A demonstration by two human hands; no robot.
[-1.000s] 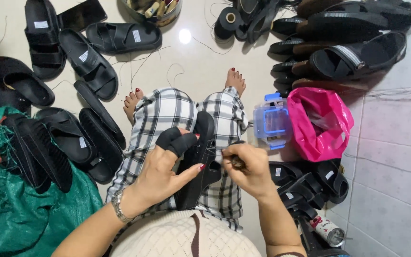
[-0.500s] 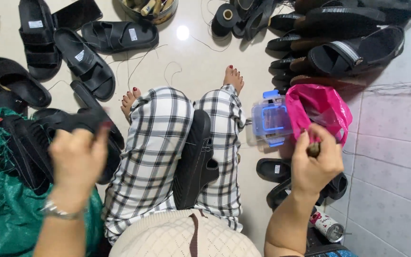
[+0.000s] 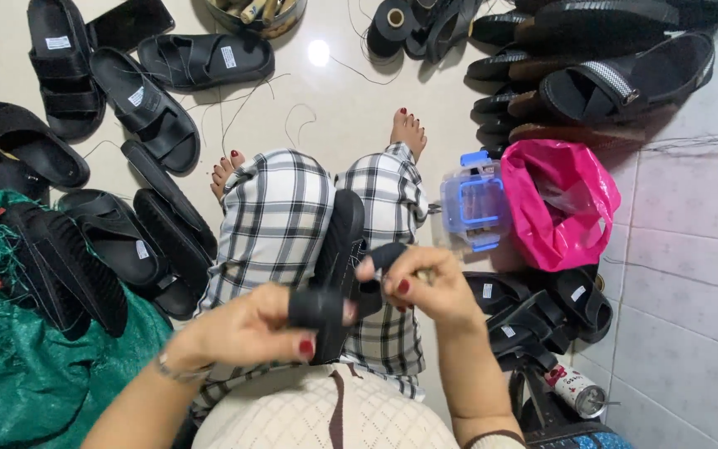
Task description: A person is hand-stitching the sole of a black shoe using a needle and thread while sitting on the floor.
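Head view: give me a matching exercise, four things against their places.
Things:
1. black foam sandal
2. clear plastic box with blue clips
3. pink plastic bag
4. green mesh sack

Places:
A. on the floor at the far left
B. across the checked lap
C. on the floor right of the right knee
D. beside the tiled wall, right of the box

Pairs: 1-B, 2-C, 3-D, 4-A
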